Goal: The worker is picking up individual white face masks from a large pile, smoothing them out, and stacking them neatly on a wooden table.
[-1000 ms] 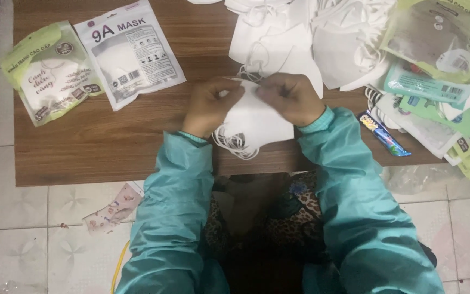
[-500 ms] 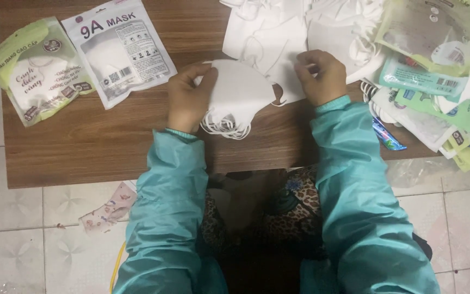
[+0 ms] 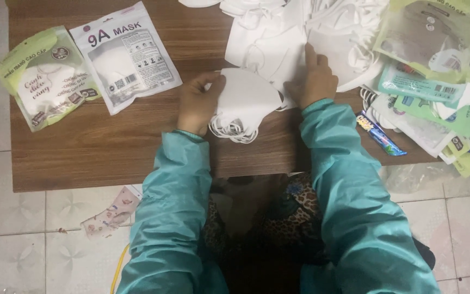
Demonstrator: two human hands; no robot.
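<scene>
The left hand (image 3: 198, 104) pinches the near stack of white face masks (image 3: 247, 100) by its left edge. The right hand (image 3: 315, 81) lies flat, fingers released, on the far loose masks (image 3: 278, 46). They look light, soft and floppy; best gripped at the folded edge, not the ear loops (image 3: 234, 129)

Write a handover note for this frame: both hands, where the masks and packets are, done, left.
Left hand: grips the left edge of a small stack of folded white fabric face masks on the brown wooden table.
Right hand: flat on the loose pile of white masks behind it.
Done: two sealed mask packets, one white and one green, lie at the table's left.
Left: pile unpacked; empty plastic pouches heaped at right.
</scene>
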